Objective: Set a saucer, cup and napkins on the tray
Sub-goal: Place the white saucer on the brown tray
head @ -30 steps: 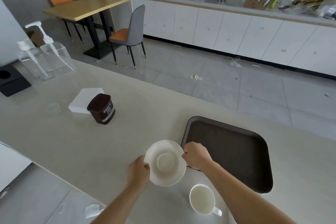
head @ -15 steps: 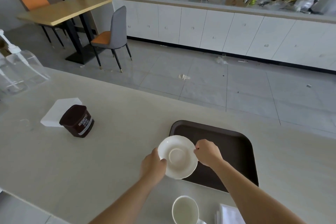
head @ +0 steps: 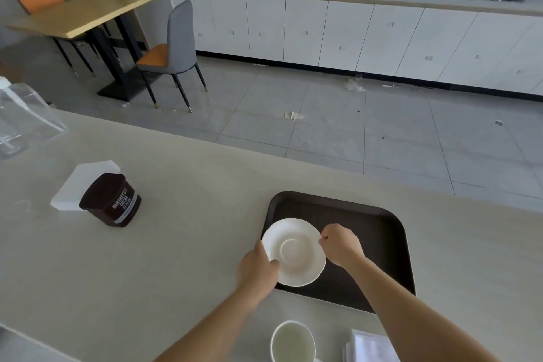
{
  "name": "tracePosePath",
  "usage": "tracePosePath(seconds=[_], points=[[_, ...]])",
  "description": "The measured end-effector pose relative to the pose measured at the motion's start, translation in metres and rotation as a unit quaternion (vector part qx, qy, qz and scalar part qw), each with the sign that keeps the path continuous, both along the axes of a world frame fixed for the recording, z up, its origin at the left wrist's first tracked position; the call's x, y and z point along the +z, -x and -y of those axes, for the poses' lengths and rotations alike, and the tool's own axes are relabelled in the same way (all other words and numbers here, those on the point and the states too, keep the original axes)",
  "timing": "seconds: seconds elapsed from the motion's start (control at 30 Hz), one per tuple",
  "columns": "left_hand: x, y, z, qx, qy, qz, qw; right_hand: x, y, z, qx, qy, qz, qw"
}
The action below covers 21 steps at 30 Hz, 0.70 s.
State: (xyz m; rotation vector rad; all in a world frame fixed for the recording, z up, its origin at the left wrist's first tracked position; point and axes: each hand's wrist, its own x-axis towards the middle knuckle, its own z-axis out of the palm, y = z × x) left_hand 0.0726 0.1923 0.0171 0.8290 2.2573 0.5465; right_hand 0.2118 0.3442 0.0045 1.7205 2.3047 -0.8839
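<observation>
Two bare forearms, entering from the bottom edge of the frame and narrowing to the wrists near lower centre. No sleeves, cuffs or gloves in view. Left hand (head: 258, 269) bare, knuckles rounded. Right hand (head: 340, 245) bare too. Upper arms and shoulders cut off by the frame.

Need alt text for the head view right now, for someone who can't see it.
Both hands, left hand and right hand, hold a white saucer by its rim over the near left corner of a dark tray on a pale counter. An empty white cup and napkins wait nearer the person.
</observation>
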Motion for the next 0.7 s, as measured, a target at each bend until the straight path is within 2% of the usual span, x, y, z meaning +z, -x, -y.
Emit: tracePosePath(seconds=[0.33, 0.7], points=[[0.001, -0.004, 0.007, 0.004, 0.001, 0.013, 1.000, -0.006, 0.001, 0.005, -0.010, 0.000, -0.017, 1.000], [0.004, -0.005, 0.029, 0.033, -0.078, -0.002, 0.996, -0.006, -0.018, 0.020, -0.041, -0.026, -0.088, 0.995]])
